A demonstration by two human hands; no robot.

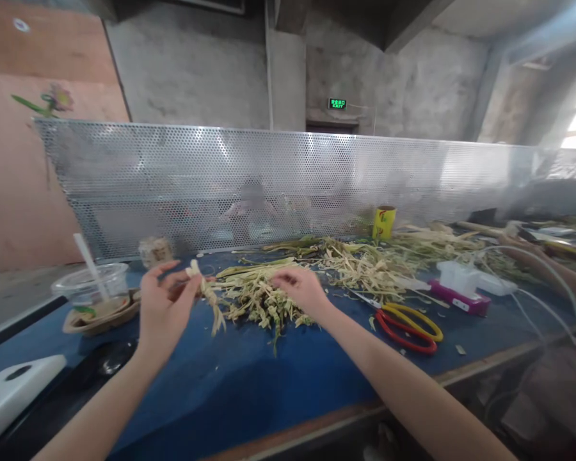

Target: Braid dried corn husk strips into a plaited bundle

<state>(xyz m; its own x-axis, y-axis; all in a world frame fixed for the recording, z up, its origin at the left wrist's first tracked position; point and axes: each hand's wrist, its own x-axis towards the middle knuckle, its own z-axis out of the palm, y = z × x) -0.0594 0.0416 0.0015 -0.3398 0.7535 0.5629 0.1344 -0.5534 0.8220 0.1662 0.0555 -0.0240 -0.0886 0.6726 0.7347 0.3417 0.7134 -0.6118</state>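
My left hand pinches a small knotted piece of pale dried plant strips between thumb and fingers, its loose ends hanging down. To the right, my right hand is over a pile of similar knotted dried plant pieces, fingertips pressed together. Whether those fingertips hold a strip cannot be made out. Longer loose dried strips spread behind and right of the pile. Scissors with red and yellow handles lie right of my right forearm, blades pointing toward the strips.
At left are a lidded plastic cup with a straw in a cardboard holder, a black tray and a white device. A yellow roll stands near the perforated metal screen. Rightward lie a purple box, cables and another person's arm.
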